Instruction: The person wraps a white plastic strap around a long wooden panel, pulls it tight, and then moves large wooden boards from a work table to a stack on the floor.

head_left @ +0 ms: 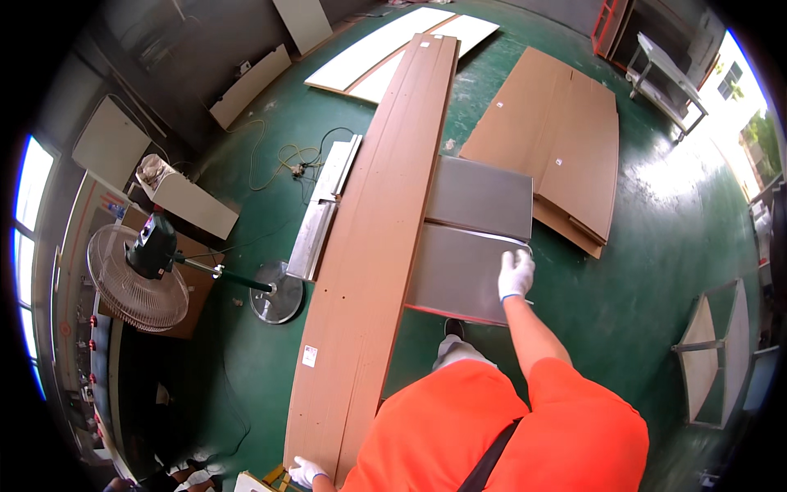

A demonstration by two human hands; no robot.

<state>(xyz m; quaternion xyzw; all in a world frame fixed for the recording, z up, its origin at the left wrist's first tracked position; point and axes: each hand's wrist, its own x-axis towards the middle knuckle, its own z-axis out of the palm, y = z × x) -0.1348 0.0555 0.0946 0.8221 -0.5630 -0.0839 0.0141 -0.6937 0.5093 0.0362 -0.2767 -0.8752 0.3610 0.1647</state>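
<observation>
A long flat brown carton (361, 238) with small white labels stretches away from me. My left hand (307, 473), in a white glove, is at its near end, fingers bent over the left edge. The fingertips' undersides are hidden. Over the right side of a grey-topped table (459, 266), my gloved right hand (516, 273) is raised with its fingers loosely apart and nothing visible in them. Whether it touches the tabletop I cannot tell. Beyond that lies a second grey top (479, 197). Along the carton's left side run shiny metal pieces (313, 234).
Flat brown cartons (549, 139) lie stacked at the far right, white panels (377, 53) at the back. A pedestal fan (139, 275) stands left, near loose cables (295, 156) on the green floor. A wheeled cart (664, 82) and a frame (717, 353) are to the right.
</observation>
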